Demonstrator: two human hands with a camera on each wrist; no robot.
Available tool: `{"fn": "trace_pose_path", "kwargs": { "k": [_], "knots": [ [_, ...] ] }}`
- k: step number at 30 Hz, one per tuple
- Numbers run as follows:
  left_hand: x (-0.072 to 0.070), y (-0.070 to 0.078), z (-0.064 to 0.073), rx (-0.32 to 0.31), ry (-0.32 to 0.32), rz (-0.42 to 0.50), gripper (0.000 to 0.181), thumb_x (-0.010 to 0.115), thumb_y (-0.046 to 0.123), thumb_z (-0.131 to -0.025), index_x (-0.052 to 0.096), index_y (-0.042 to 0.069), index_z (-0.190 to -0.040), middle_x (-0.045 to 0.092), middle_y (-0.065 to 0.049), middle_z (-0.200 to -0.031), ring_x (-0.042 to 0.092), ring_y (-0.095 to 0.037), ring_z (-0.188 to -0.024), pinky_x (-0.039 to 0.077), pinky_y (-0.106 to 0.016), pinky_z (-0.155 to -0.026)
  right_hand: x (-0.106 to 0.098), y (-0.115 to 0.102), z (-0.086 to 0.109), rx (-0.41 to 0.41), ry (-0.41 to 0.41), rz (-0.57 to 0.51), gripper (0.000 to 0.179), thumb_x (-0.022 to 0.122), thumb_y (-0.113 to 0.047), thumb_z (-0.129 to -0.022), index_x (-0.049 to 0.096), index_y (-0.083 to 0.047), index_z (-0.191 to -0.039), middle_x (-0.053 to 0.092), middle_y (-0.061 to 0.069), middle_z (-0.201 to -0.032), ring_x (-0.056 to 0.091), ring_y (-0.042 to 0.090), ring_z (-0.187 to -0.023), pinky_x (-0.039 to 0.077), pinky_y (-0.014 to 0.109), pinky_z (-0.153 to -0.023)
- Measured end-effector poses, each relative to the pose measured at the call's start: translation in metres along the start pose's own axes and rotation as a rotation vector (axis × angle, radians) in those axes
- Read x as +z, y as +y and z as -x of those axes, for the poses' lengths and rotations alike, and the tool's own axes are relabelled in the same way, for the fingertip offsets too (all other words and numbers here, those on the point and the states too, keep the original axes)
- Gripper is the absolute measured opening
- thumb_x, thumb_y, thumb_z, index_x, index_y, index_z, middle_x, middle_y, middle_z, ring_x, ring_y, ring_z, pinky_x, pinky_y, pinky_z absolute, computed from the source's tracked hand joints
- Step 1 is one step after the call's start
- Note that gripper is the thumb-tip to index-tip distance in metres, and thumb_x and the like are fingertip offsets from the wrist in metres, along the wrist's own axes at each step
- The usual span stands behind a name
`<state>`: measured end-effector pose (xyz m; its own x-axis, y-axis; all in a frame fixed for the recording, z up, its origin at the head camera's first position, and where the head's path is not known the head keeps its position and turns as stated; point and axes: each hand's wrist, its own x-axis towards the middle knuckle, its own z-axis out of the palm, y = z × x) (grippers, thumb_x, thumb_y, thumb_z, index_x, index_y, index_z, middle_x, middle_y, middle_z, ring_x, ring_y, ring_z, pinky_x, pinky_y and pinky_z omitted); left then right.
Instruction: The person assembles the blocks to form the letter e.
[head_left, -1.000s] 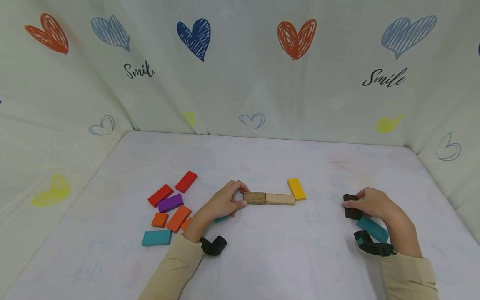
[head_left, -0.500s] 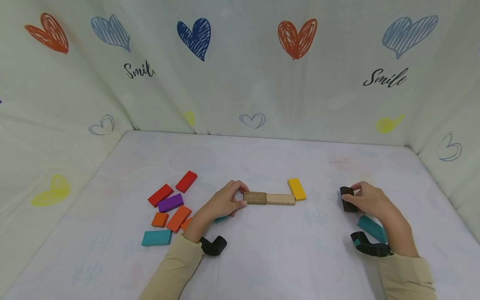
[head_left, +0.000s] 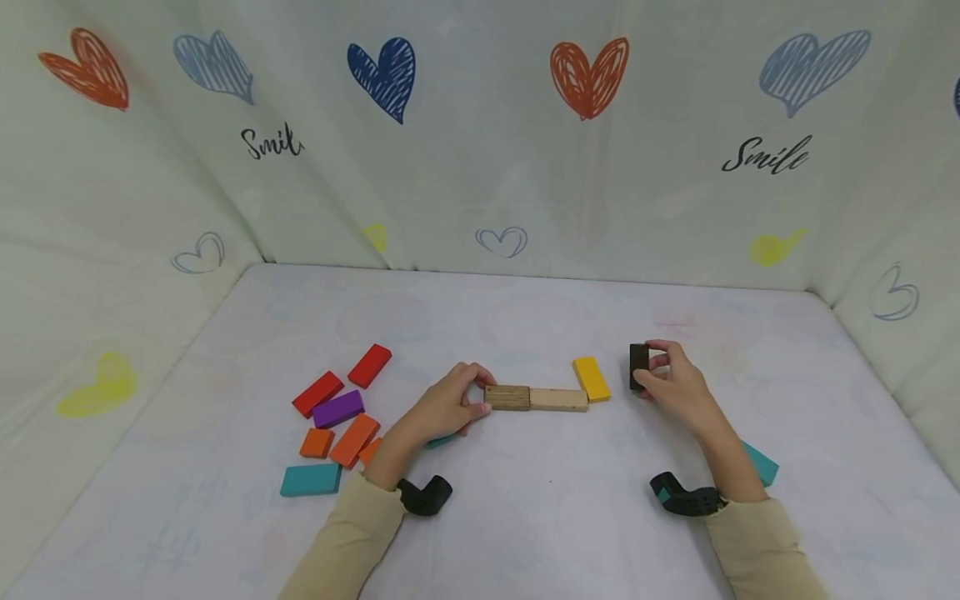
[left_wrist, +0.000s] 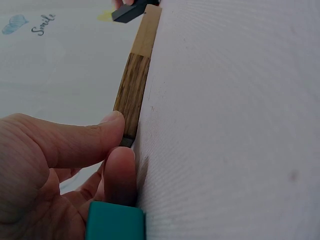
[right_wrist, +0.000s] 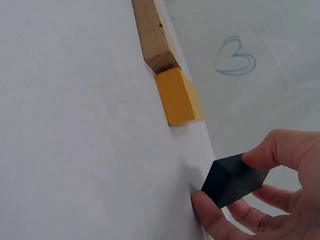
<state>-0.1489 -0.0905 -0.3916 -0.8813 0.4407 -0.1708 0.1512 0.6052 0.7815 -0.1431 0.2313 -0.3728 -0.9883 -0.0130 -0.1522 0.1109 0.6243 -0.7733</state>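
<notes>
My left hand (head_left: 448, 403) pinches the left end of a dark-striped brown wooden block (head_left: 507, 398) between thumb and forefinger. End to end with it lies a pale wooden block (head_left: 558, 401), forming one straight row. A yellow block (head_left: 592, 380) stands slanted against the right end of that row. To the right of the yellow one, my right hand (head_left: 678, 387) holds a black block (right_wrist: 232, 180) between thumb and fingers, with a gap between the two blocks. Whether the black block touches the table cannot be told. Close by my left hand is a teal block (left_wrist: 116, 221), mostly hidden in the head view.
Left of my left hand lie loose blocks: two red ones (head_left: 370, 367), a purple one (head_left: 338, 409), several orange ones (head_left: 355, 441) and a teal one (head_left: 311, 480). Another teal block (head_left: 761, 463) is partly behind my right forearm. A printed cloth wall (head_left: 510, 167) rises behind the white table (head_left: 555, 517).
My right hand has carried the black block left and away from me, from beside the right-hand teal block to near the yellow block. The left hand stays at the brown block.
</notes>
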Motion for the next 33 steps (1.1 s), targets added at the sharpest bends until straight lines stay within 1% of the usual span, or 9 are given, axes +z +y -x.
{"fn": "trace_pose_path", "kwargs": {
  "k": [2, 6, 8, 10, 13, 17, 20, 26, 33],
  "knots": [
    [0.000, 0.000, 0.000, 0.001, 0.000, 0.001, 0.030, 0.063, 0.012, -0.088, 0.051, 0.013, -0.115, 0.048, -0.005, -0.106, 0.049, -0.013, -0.047, 0.042, -0.024, -0.053, 0.007, -0.003, -0.005, -0.003, 0.014, -0.026, 0.057, 0.050, -0.010, -0.091, 0.023, 0.005, -0.139, 0.043, 0.026, -0.115, 0.060, 0.027, -0.086, 0.053, 0.024, -0.071],
    [0.000, 0.000, 0.000, 0.003, 0.002, 0.003, 0.030, 0.063, 0.011, -0.088, 0.051, 0.013, -0.115, 0.048, -0.005, -0.105, 0.049, -0.013, -0.047, 0.042, -0.024, -0.052, 0.016, -0.009, -0.017, -0.011, 0.026, -0.023, 0.057, 0.050, -0.011, -0.093, 0.022, 0.002, -0.140, 0.042, 0.026, -0.118, 0.057, 0.035, -0.096, 0.052, 0.026, -0.075],
    [0.000, 0.000, 0.000, 0.008, 0.002, 0.004, 0.030, 0.063, 0.011, -0.088, 0.051, 0.013, -0.115, 0.048, -0.006, -0.104, 0.049, -0.013, -0.047, 0.042, -0.024, -0.052, 0.018, -0.012, -0.024, -0.012, 0.027, -0.026, 0.057, 0.050, -0.012, -0.093, 0.022, 0.000, -0.141, 0.042, 0.026, -0.120, 0.056, 0.036, -0.099, 0.051, 0.026, -0.076],
    [0.000, 0.001, 0.000, 0.014, -0.001, 0.002, 0.030, 0.063, 0.011, -0.088, 0.051, 0.012, -0.115, 0.048, -0.006, -0.104, 0.049, -0.012, -0.047, 0.042, -0.023, -0.052, 0.019, -0.015, -0.031, -0.016, 0.024, -0.030, 0.057, 0.050, -0.014, -0.093, 0.023, -0.001, -0.141, 0.042, 0.026, -0.121, 0.056, 0.035, -0.099, 0.050, 0.026, -0.076],
    [0.000, 0.002, 0.000, 0.021, -0.006, 0.003, 0.029, 0.063, 0.011, -0.088, 0.051, 0.011, -0.115, 0.048, -0.007, -0.105, 0.049, -0.012, -0.047, 0.041, -0.023, -0.052, 0.020, -0.018, -0.040, -0.019, 0.006, -0.032, 0.057, 0.051, -0.015, -0.093, 0.024, -0.001, -0.141, 0.042, 0.025, -0.122, 0.057, 0.031, -0.093, 0.050, 0.027, -0.076],
    [-0.001, 0.002, 0.000, 0.027, -0.010, 0.005, 0.029, 0.062, 0.011, -0.088, 0.051, 0.011, -0.115, 0.048, -0.008, -0.106, 0.048, -0.012, -0.047, 0.041, -0.023, -0.052, 0.022, -0.024, -0.051, -0.036, -0.028, -0.012, 0.057, 0.054, -0.017, -0.092, 0.026, -0.002, -0.140, 0.044, 0.024, -0.120, 0.056, 0.026, -0.085, 0.050, 0.026, -0.073],
    [-0.001, 0.001, 0.000, 0.027, -0.004, 0.003, 0.029, 0.062, 0.011, -0.088, 0.051, 0.011, -0.115, 0.048, -0.008, -0.107, 0.048, -0.011, -0.047, 0.041, -0.023, -0.052, 0.025, -0.030, -0.056, -0.056, -0.043, 0.018, 0.056, 0.055, -0.017, -0.092, 0.029, -0.003, -0.139, 0.046, 0.023, -0.118, 0.055, 0.025, -0.083, 0.047, 0.024, -0.070],
    [0.001, -0.001, -0.001, 0.020, 0.000, 0.003, 0.029, 0.063, 0.011, -0.088, 0.051, 0.012, -0.115, 0.048, -0.006, -0.106, 0.048, -0.011, -0.047, 0.041, -0.023, -0.052, 0.032, -0.037, -0.069, -0.066, -0.056, 0.072, 0.053, 0.055, -0.017, -0.092, 0.033, -0.005, -0.139, 0.048, 0.021, -0.119, 0.052, 0.029, -0.092, 0.046, 0.027, -0.076],
    [0.000, 0.000, 0.000, 0.012, -0.002, -0.003, 0.030, 0.063, 0.011, -0.088, 0.051, 0.012, -0.115, 0.048, -0.006, -0.105, 0.048, -0.011, -0.047, 0.042, -0.023, -0.051, 0.042, -0.045, -0.077, -0.095, -0.090, 0.131, 0.045, 0.059, -0.016, -0.090, 0.045, -0.004, -0.131, 0.051, 0.019, -0.114, 0.053, 0.031, -0.097, 0.048, 0.035, -0.080]
  ]
}}
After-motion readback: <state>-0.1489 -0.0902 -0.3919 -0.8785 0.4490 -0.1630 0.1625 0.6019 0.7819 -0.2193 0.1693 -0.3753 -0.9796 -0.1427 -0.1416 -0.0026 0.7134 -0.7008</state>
